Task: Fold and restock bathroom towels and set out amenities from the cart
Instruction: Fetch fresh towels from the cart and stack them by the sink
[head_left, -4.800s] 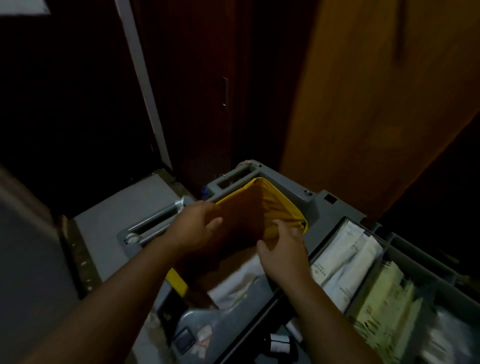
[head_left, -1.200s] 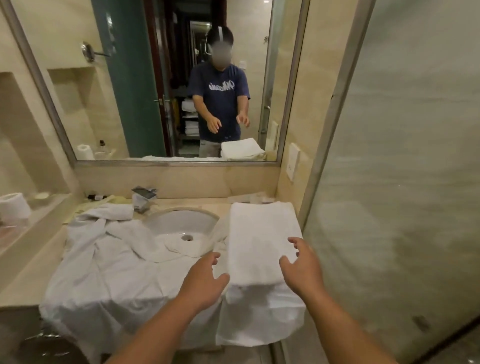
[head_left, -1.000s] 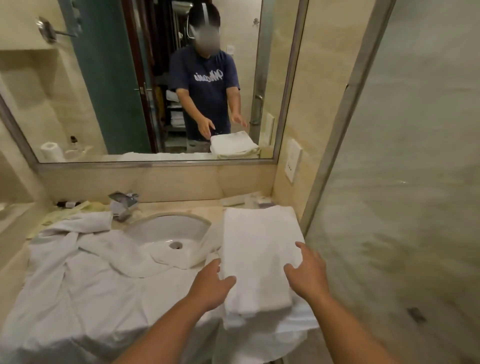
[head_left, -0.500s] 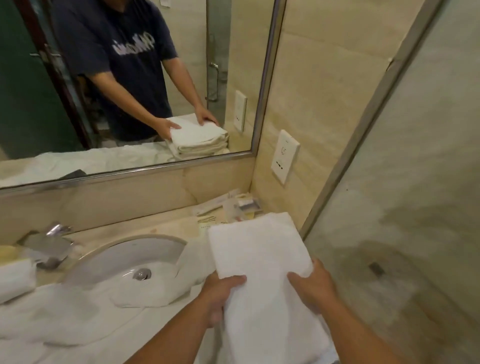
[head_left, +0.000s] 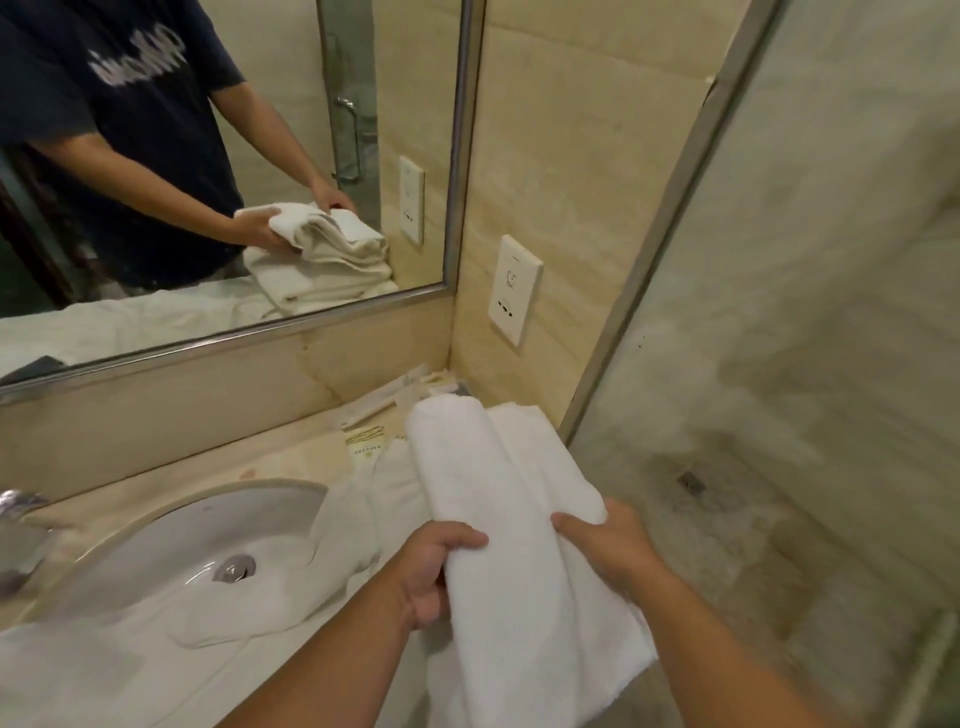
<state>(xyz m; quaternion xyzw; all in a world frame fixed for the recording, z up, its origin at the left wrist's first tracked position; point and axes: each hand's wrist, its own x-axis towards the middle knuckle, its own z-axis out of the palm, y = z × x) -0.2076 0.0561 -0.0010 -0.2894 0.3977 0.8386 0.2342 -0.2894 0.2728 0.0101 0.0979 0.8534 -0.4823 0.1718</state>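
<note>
The folded towel (head_left: 483, 483) is held at the right end of the vanity counter (head_left: 291, 447), just beside the glass partition (head_left: 779, 312), its far end reaching toward the back right corner, where amenity packets (head_left: 400, 400) are laid. Its left edge is gripped by the left hand (head_left: 436, 571), thumb laid on top and fingers curled underneath. Its right side is gripped by the right hand (head_left: 608, 551), thumb pressed over the top, the other fingers hidden beneath the cloth. Both forearms are stretched forward. More white cloth (head_left: 156, 665) is draped over the counter's front edge and into the sink (head_left: 182, 535).
</note>
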